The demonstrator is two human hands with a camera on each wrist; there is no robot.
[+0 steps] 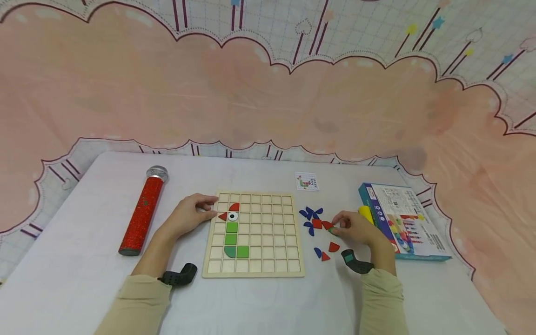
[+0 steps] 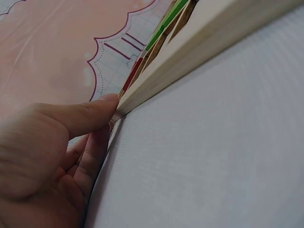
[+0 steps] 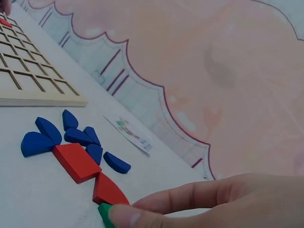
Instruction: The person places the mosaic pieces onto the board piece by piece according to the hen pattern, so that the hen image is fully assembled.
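My left hand (image 1: 189,216) grips the left edge of a wooden grid board (image 1: 253,274), thumb on the rim and fingers against its side. On the board are a red quarter-round piece (image 1: 235,207), a red triangle (image 1: 223,216), an eye tile (image 1: 232,216), green squares (image 1: 231,239) and a green quarter-round piece (image 1: 230,251). To the right of the board, my right hand (image 1: 356,228) pinches a green block (image 3: 105,214), partly hidden by the thumb. Touching that block is a red quarter-round block (image 3: 109,191). A red square block (image 3: 77,162) and several blue blocks (image 3: 40,144) lie close by.
A small picture card (image 1: 306,181) lies behind the loose blocks. At the right is a printed box (image 1: 412,223), with a yellow object (image 1: 365,214) against its left side. A red glitter microphone (image 1: 142,214) lies at the left. More loose red pieces (image 1: 333,247) lie nearer me.
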